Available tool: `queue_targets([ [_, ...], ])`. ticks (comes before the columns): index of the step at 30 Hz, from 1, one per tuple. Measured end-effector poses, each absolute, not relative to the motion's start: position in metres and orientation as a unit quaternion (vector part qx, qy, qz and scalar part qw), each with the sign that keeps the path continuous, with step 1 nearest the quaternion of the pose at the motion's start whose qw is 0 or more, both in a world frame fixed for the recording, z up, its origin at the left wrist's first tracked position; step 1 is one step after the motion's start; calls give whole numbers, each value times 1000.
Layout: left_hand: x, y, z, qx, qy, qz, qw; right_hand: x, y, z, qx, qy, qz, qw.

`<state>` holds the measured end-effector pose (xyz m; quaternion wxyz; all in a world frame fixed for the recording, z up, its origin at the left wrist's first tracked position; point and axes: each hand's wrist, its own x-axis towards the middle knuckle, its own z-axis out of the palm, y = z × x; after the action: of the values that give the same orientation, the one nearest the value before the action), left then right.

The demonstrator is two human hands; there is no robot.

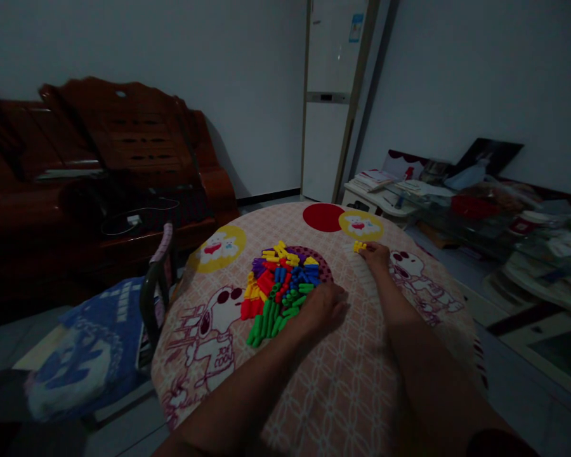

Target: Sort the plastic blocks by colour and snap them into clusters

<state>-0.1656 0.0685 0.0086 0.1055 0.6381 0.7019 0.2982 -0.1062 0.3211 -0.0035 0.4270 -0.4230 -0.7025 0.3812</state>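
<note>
A heap of small plastic building pieces (280, 279) in red, yellow, blue, green and purple lies on the round table. My left hand (322, 306) is at the heap's right side, close to the green pieces (270, 317). Its fingers are curled together, and anything inside them is hidden from me. Farther right, my right hand (377, 255) pinches a yellow building piece (359, 246) between thumb and fingers, low over the tablecloth and apart from the heap.
A patterned tablecloth (342, 374) covers the table. On the left stands a chair with a blue cushion (95, 349), and behind it a wooden sofa (137, 146). A cluttered glass-topped cabinet (438, 197) runs along the right wall. A tall white appliance (328, 146) fills the corner.
</note>
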Motion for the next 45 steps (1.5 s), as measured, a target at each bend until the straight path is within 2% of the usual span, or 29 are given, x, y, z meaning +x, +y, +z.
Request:
queue_targets([
  [7, -158, 64, -4, 663, 698, 250, 103, -124, 330, -12, -391, -733, 391, 396],
  [11, -169, 58, 12, 654, 686, 292, 130, -121, 321, -12, -383, -753, 322, 428],
  [15, -212, 53, 37, 565, 740, 362, 37, -133, 295, -6, -277, -801, 284, 447],
  [19, -268, 47, 43, 446, 830, 332, -40, -156, 259, -7, -152, -872, 322, 335],
  [23, -298, 44, 31, 463, 838, 287, -32, -166, 243, -14, -65, -931, 277, 229],
  [31, -298, 53, 22, 490, 824, 286, -9, -160, 245, -18, -1, -963, 210, 169],
  [35, -297, 56, 18, 520, 805, 287, -16, -160, 237, -16, -30, -966, 183, 183],
  [38, -297, 56, 15, 540, 789, 291, -23, -159, 235, -7, -64, -952, 214, 211],
  [45, -293, 56, 18, 530, 799, 285, -6, -135, 280, 29, -198, -828, 346, 395],
])
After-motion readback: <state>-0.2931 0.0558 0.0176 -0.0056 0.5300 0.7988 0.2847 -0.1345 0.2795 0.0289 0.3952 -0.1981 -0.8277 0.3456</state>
